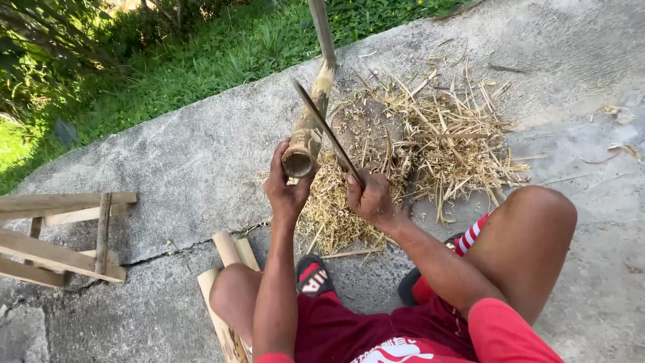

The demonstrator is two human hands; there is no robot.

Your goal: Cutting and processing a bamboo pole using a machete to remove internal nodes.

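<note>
Both hands are busy at the centre of my view. My left hand [285,188] is closed around the near, cut end of a bamboo pole [310,121], thumb and fingers wrapped just under the hollow opening, which faces up toward me. The pole slants away from that grip, up and to the right, and runs out of the top of the frame. My right hand [371,198] is clenched on the handle of a long knife [326,128]. Its dark blade rises up and to the left from the fist and crosses in front of the pole, the tip ending just left of it; I think the edge lies against the bamboo's right side, but from this angle I cannot be sure it touches.

Beneath the hands, a heap of pale shavings and splinters [430,141] spreads over the concrete ground [188,161], piled around a round wooden block [368,128]. Nearer to me are bare knees, red shorts and sandals [312,275]. Split bamboo lengths [225,269] lie by my left leg. Farther left stands a rough wooden frame [60,235]. Grass [195,60] borders the concrete along the top left.
</note>
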